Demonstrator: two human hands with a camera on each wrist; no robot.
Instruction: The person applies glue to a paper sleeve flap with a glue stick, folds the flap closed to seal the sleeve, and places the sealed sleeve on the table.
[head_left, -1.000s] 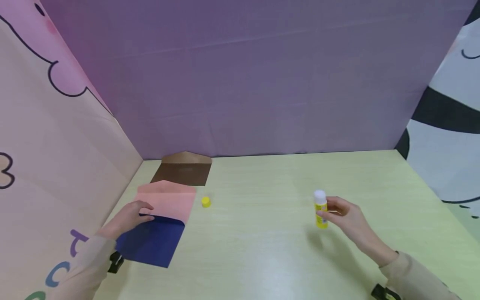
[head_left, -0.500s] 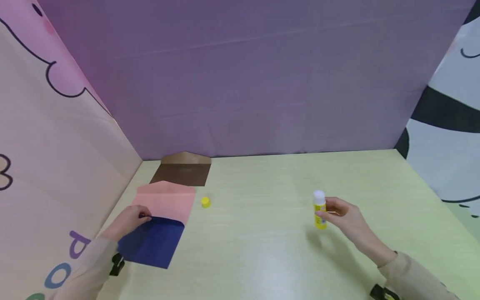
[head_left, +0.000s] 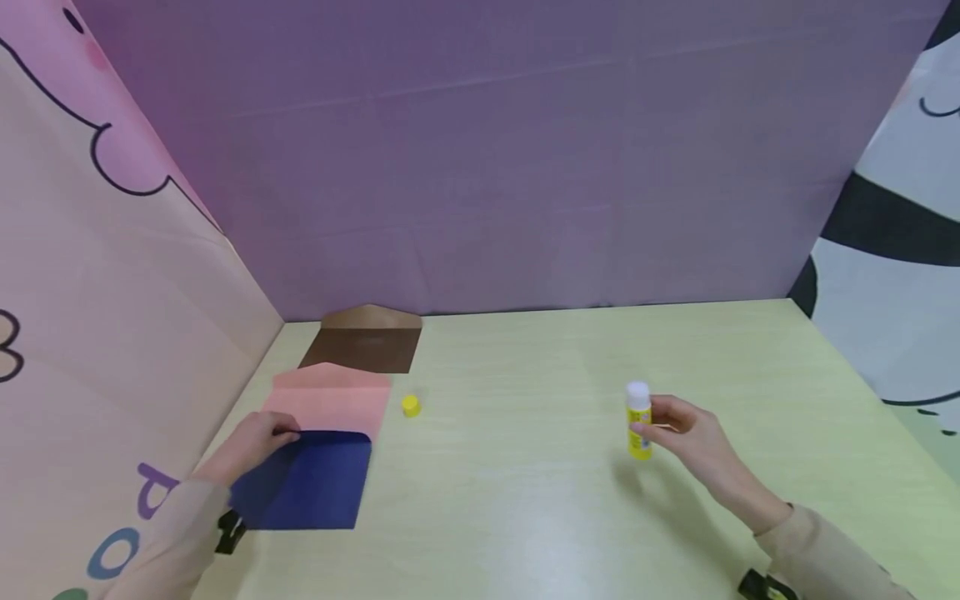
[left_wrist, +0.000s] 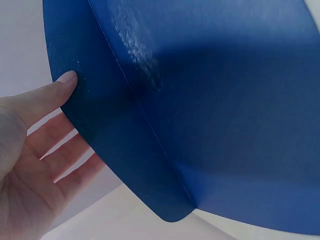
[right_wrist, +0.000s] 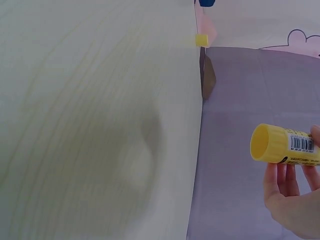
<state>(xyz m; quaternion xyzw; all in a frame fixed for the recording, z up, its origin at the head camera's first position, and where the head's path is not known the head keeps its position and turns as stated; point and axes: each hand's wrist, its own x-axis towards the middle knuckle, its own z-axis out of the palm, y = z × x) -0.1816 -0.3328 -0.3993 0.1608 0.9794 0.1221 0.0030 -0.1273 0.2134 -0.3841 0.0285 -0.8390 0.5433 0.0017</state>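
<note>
And the blue envelope's (head_left: pixel 303 483) lower edge has swung rightward and levelled out! Head view: your left hand (head_left: pixel 255 442) pinches its top edge, just in front of the pink envelope (head_left: pixel 330 407); your right hand (head_left: pixel 697 442) grips the glue stick (head_left: pixel 639 432), upright above the table (head_left: pixel 517 483). Left wrist: thumb on the flap (left_wrist: pixel 115 115), a shiny streak (left_wrist: pixel 132 42) beyond the crease, perhaps glue. Right wrist: your fingers (right_wrist: pixel 282 180) clasp the yellow tube, partly cut off.
</note>
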